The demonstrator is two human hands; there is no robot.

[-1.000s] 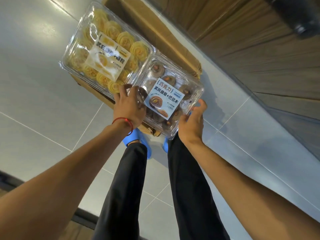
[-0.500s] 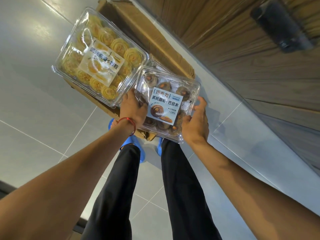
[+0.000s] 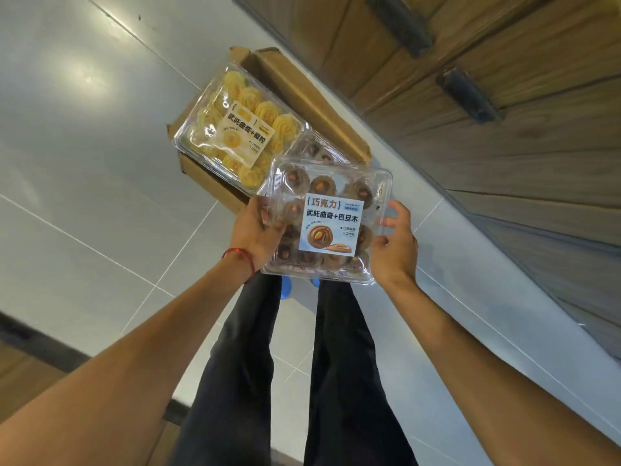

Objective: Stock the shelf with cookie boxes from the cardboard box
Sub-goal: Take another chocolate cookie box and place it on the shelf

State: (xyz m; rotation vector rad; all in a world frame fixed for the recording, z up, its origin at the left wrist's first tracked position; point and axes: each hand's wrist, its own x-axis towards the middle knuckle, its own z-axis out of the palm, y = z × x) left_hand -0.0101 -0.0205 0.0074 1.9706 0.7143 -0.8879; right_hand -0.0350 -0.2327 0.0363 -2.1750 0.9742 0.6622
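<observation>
The chocolate box (image 3: 331,210) is held in the air above the floor (image 3: 100,213), level, label up. The left hand (image 3: 255,233) grips its left edge, thumb on the lid and fingers underneath. The right hand (image 3: 396,250) is at the right edge with fingers loosely spread; I cannot tell whether it grips. Beyond, a yellow box (image 3: 242,129) lies across the open carton (image 3: 302,92).

The pale tiled floor (image 3: 84,230) carried an open cardboard box (image 3: 302,95) at the far side, close beside the wooden cabinet (image 3: 504,146) on the right. Blue shoes (image 3: 285,290) stood nearer.
</observation>
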